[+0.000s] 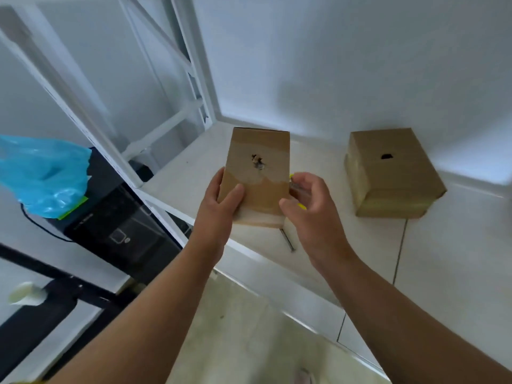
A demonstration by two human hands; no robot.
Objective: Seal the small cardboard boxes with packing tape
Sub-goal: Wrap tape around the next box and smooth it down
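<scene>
Our forearms reach up from the bottom of the frame to the centre, where both hands meet on one small cardboard box (pixel 260 151). We hold it in the air, tilted toward us, in front of the white shelf (pixel 360 245). Our left hand (pixel 219 206) grips its lower left corner, thumb pressed on the front face. Our right hand (pixel 310 206) sits at the box's right edge with the fingers curled round a yellow-and-metal object (pixel 302 207). Most of it is hidden, so we cannot tell whether it is the tape tool. A thin metal rod (pixel 288 239) shows just below the box; whether it belongs to that object is unclear. The face toward us has a ragged hole and pale glossy patches that look like tape. A second box (pixel 388 173) rests on the shelf right of centre, well apart. A blue plastic bag (pixel 47 176) lies on a black unit (pixel 116 217) at the left.

The risks, as we judge them: the box hangs mainly on the left hand's grip, so a pull on tape from the right could twist or drop it. Tape laid on an unsupported, tilted face may wrinkle or run off the seam. With the right hand crowded against the edge, tape could also stick to our fingers.
</scene>
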